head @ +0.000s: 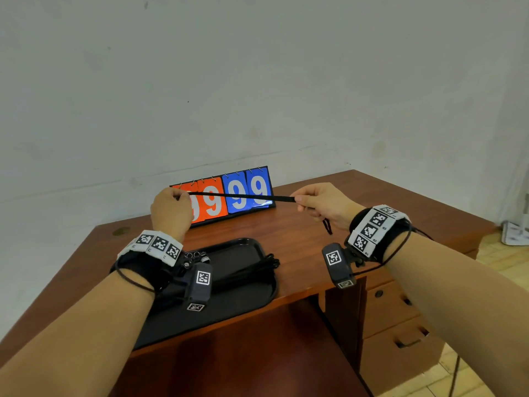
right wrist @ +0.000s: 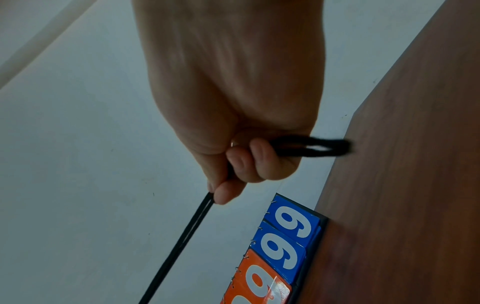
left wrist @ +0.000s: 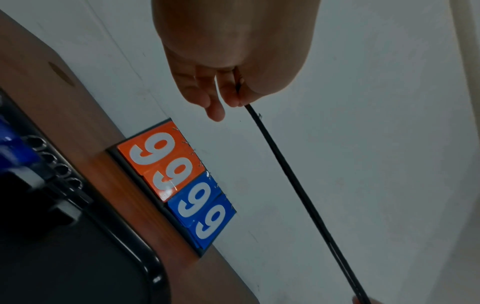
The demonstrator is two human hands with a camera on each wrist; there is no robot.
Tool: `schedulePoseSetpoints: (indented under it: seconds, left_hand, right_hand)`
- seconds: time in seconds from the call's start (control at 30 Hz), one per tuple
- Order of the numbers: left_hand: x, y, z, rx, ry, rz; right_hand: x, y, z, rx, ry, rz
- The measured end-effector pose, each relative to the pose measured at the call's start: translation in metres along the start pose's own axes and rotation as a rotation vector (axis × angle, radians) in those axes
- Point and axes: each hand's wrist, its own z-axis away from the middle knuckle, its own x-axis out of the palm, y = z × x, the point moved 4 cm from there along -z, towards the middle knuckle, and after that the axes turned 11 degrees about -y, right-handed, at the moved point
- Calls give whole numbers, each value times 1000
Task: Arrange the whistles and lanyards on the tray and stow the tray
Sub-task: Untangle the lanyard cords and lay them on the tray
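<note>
From my head, I hold a black lanyard (head: 240,196) stretched taut between my two hands above the desk (head: 300,245). My left hand (head: 171,211) is a fist closed on one end; my right hand (head: 323,204) pinches the other, a short loop dangling below it. Under my left wrist lies the tray (head: 254,285), glossy black plastic with rounded corners, holding a bundle of black cords (head: 257,266) and small metal rings (head: 193,255). Behind stands a scoreboard (head: 229,196), orange and blue cards reading 9.

At my left wrist, finger and thumb clamp the lanyard (left wrist: 298,195), a thin doubled cord running straight away. The tray's shiny rim (left wrist: 145,259) curves at lower left.

At my right wrist, my thumb and forefinger (right wrist: 228,193) nip the doubled cord while curled fingers trap its woven loop (right wrist: 319,147), blurred, over the reddish wood.
</note>
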Motion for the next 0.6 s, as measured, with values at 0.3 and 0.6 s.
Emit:
schedulePoseSetpoints:
  seconds: [0.3, 0.6]
  left_hand:
    - [-54, -32, 1, -95, 124, 28]
    - [-86, -56, 15, -113, 121, 74]
  right_hand:
    - [1, 7, 1, 33, 85, 0]
    - [18, 7, 2, 105, 127, -9]
